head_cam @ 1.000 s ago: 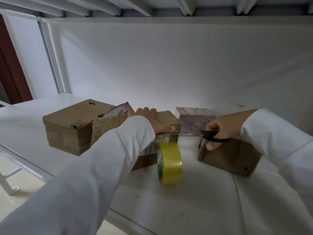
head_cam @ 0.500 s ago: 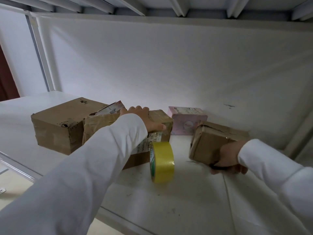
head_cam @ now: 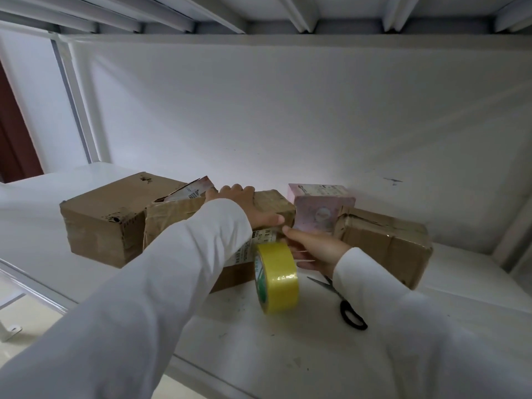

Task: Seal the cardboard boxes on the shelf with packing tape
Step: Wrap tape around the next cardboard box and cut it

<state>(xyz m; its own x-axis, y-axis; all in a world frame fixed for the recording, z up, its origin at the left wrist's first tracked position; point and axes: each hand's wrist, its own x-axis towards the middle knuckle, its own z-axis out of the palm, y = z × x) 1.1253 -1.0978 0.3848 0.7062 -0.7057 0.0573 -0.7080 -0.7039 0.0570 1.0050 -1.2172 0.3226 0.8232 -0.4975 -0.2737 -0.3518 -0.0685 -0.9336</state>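
The left hand's point(head_cam: 247, 208) fingers point(head_cam: 234, 190) lie flat over the top of the middle box point(head_cam: 267, 203), pressing it down. The right hand point(head_cam: 315, 249) reaches behind the yellow tape roll point(head_cam: 277, 276), fingers loosely curled near the tape end; whether they pinch it I cannot tell. Scissors point(head_cam: 347, 308) lie free on the shelf point(head_cam: 288, 355). 2 more boxes flank the middle one. Best press the cut end down firmly, smoothing outward from the seam.
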